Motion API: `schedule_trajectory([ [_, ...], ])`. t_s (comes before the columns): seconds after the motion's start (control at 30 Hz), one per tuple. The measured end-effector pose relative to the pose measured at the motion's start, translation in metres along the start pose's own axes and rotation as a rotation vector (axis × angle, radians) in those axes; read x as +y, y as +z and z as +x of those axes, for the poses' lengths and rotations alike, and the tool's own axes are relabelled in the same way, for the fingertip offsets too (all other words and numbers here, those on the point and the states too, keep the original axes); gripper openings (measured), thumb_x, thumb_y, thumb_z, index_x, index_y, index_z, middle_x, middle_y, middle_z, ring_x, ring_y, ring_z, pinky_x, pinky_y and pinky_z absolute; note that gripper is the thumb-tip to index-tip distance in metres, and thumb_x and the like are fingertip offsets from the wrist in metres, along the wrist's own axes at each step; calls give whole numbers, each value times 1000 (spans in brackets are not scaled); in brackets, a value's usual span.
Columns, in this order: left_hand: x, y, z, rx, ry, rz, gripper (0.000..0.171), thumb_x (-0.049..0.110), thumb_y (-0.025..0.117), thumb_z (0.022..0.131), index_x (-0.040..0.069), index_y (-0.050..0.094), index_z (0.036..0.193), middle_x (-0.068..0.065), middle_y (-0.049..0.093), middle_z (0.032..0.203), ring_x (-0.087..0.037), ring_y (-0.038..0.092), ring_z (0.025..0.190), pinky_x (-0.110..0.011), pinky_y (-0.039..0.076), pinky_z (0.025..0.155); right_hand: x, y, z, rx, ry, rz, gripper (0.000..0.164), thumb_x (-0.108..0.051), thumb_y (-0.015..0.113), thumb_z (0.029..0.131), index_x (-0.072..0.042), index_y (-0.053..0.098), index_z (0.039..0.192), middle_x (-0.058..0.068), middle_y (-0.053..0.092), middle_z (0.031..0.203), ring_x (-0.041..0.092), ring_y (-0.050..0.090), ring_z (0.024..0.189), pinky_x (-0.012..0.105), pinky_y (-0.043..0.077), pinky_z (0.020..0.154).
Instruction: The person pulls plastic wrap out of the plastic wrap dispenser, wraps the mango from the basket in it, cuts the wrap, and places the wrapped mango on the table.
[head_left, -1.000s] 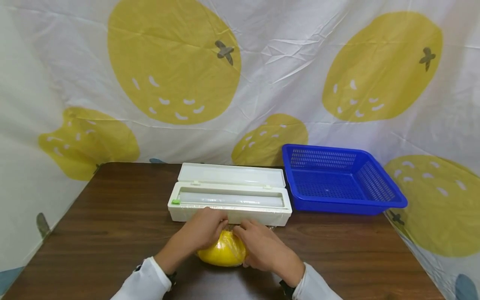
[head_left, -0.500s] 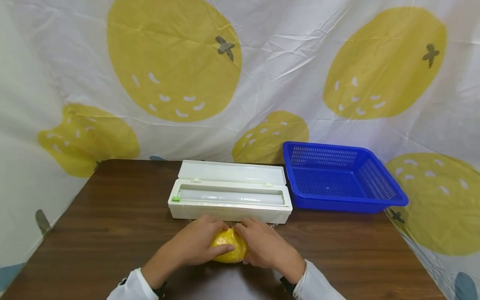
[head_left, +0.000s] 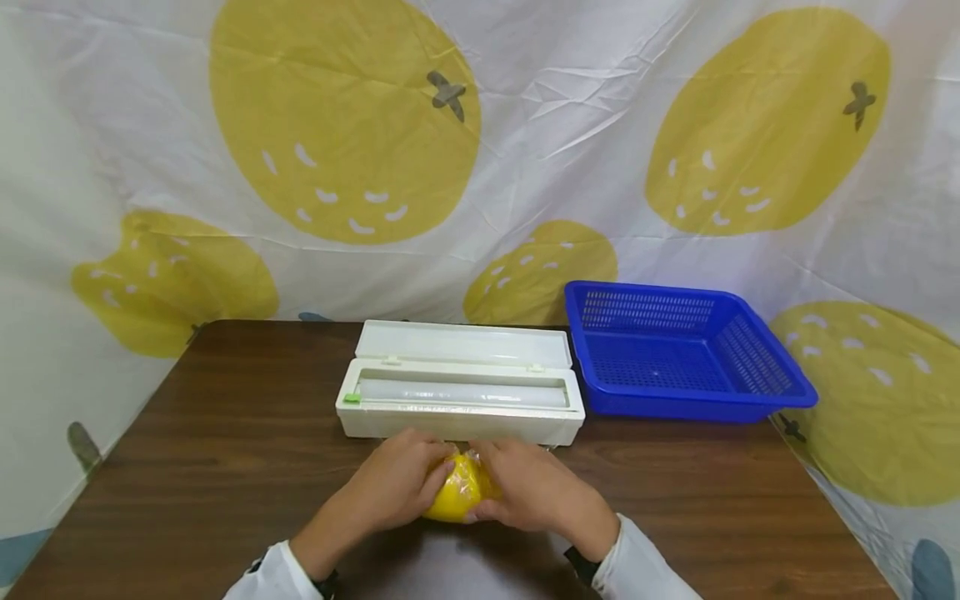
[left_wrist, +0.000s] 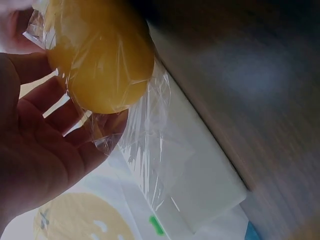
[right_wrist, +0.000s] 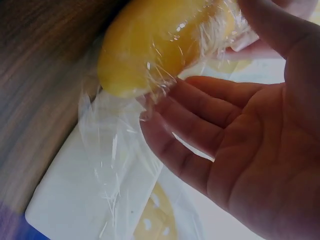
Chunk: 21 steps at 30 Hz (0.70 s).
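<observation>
- Yellow, smooth, rounded object (head_left: 453,497) in crinkled film (left_wrist: 142,155), nearer you than the box (head_left: 461,427).
- Your left hand (head_left: 397,485) and right hand (head_left: 531,487) grip it, fingers curled.
- Perforated basket (head_left: 682,405) right of the box.

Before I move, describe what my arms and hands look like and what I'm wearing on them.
Both hands, left and right, are bare, with no gloves. White sleeves cover the forearms and end short of the wrists. A dark band shows near each cuff.
</observation>
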<state>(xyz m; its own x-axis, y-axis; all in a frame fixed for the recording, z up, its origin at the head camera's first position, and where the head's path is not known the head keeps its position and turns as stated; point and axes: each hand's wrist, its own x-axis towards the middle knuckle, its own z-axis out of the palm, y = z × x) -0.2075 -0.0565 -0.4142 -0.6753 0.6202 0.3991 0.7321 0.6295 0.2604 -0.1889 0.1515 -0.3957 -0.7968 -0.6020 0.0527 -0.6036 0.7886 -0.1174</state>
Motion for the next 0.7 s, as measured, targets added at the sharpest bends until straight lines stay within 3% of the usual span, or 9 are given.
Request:
schedule_trajectory([
  [0.17,2,2,0,0,-4,24,20,15,63,92,5,77,101,-9,76,96,-24,61,86,-45,57,75,2,0,1,33,-10,27,61,-51,59,93,-4,58,131,11,72,115,23,66,98,43,59,79],
  [0.4,2,6,-2,-16,-50,27,29,17,60,95,-1,70,115,-13,75,100,-28,63,90,-49,57,75,3,4,4,73,-59,4,46,-44,59,96,-11,65,127,2,75,104,18,67,87,39,59,71],
  [0.5,3,5,-2,-25,-58,48,38,23,61,95,-1,64,124,-14,73,105,-31,63,95,-54,54,82,4,5,5,76,-59,2,44,-43,59,96,-10,67,125,1,75,102,17,67,85,38,60,70],
  [0.57,4,3,-3,-15,-31,77,43,27,63,94,0,62,127,-15,71,112,-31,62,102,-55,53,86,4,5,5,78,-64,8,44,-43,60,96,-10,68,124,2,75,103,17,67,86,38,60,71],
  [0.7,8,-2,-6,11,91,140,38,30,67,90,7,69,120,-13,70,118,-30,60,108,-54,52,90,5,5,6,89,-77,15,40,-43,60,96,-11,70,119,1,75,99,15,67,83,37,60,70],
])
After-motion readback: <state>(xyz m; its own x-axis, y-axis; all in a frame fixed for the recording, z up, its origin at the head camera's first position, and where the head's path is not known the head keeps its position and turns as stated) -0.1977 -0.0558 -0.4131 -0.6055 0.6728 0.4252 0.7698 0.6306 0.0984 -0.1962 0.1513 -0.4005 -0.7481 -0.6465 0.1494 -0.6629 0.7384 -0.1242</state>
